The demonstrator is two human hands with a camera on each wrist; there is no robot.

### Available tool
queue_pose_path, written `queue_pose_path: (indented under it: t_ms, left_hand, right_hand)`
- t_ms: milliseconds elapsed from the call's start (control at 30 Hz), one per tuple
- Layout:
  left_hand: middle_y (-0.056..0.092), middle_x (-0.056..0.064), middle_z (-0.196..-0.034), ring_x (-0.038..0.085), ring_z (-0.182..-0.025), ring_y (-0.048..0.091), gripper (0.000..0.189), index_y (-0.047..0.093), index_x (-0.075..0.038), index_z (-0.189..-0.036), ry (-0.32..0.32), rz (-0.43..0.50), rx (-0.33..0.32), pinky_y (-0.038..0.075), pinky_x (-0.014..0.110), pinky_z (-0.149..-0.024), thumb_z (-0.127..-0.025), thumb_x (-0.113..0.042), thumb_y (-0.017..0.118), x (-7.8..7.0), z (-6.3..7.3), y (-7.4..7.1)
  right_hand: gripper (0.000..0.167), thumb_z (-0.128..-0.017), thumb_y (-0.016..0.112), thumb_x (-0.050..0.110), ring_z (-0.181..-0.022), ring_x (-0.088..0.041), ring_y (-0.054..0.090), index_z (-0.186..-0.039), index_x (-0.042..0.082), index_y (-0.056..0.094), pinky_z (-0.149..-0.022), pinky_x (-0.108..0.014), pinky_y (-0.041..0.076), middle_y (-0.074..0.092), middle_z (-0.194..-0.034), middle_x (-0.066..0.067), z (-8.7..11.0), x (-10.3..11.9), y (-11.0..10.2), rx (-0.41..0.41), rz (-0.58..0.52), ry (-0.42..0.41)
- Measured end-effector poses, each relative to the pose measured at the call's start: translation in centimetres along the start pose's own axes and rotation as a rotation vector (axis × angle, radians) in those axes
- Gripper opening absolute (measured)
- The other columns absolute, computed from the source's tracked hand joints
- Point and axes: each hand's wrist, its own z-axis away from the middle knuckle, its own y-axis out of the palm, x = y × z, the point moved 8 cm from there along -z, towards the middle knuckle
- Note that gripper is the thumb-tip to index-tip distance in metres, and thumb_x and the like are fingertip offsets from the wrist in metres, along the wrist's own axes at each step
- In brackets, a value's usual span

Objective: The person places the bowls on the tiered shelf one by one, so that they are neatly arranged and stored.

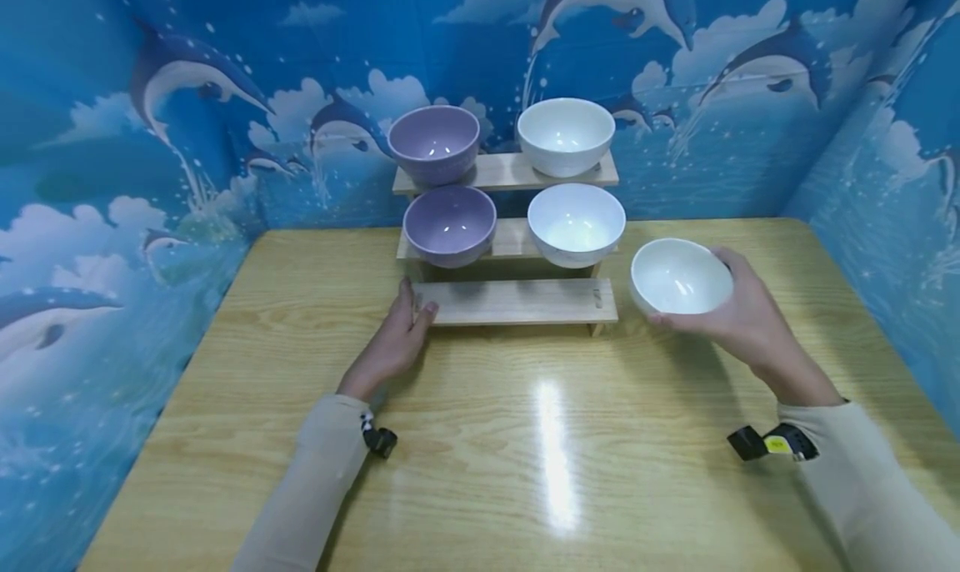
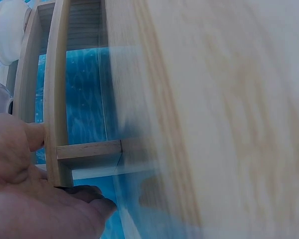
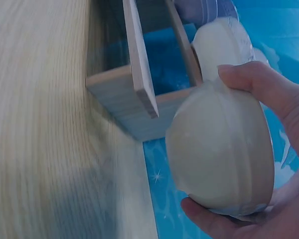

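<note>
In the head view my right hand (image 1: 738, 313) holds a white bowl (image 1: 678, 278) by its side, tilted, above the table and right of a three-step wooden rack (image 1: 517, 302). The right wrist view shows the thumb and fingers spread across that bowl (image 3: 222, 149). My left hand (image 1: 393, 334) grips the left end of the rack's lowest step, its thumb over the board. In the left wrist view, fingers (image 2: 97, 199) curl past the board's end (image 2: 60, 164). No bowl stands on this lowest step.
A purple bowl (image 1: 435, 144) and a white bowl (image 1: 566, 137) stand on the top step. Another purple bowl (image 1: 450, 226) and white bowl (image 1: 576, 224) sit on the middle step. Dolphin-print cloth (image 1: 465, 47) walls the wooden table (image 1: 465, 472) at the back and sides.
</note>
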Motion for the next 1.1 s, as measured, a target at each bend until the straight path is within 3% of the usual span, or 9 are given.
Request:
queue_pose_path:
  t_ms: [167,433,1100]
  left_hand:
    - [-0.010,0.025,-0.165,0.034,-0.154,-0.002,0.079,-0.014,0.005,-0.157,-0.021,-0.019,0.002,0.004,0.046,-0.125,-0.111,-0.044,0.028,0.0,0.1,0.0]
    - [-0.010,0.025,-0.165,0.033,-0.154,-0.003,0.080,-0.015,0.005,-0.157,-0.019,-0.015,0.002,0.004,0.047,-0.125,-0.111,-0.044,0.028,-0.1,0.0,0.0]
    - [-0.008,0.028,-0.165,0.036,-0.153,-0.001,0.079,-0.013,0.008,-0.156,-0.005,-0.022,-0.008,0.004,0.048,-0.125,-0.111,-0.041,0.029,-0.1,0.0,-0.1]
  right_hand:
    - [0.122,-0.070,0.096,0.034,-0.122,-0.050,0.047,-0.159,0.003,0.019,-0.087,-0.059,0.052,0.037,-0.149,-0.030,1.1,0.7,0.4,0.003,0.007,-0.008]
    - [0.121,-0.070,0.096,0.033,-0.121,-0.048,0.048,-0.159,0.004,0.020,-0.086,-0.056,0.052,0.038,-0.148,-0.028,2.3,1.8,1.6,0.042,-0.004,-0.046]
    - [0.124,-0.065,0.098,0.033,-0.123,-0.046,0.051,-0.160,0.007,0.022,-0.091,-0.061,0.052,0.040,-0.149,-0.025,3.6,4.1,6.0,0.147,-0.060,-0.092]
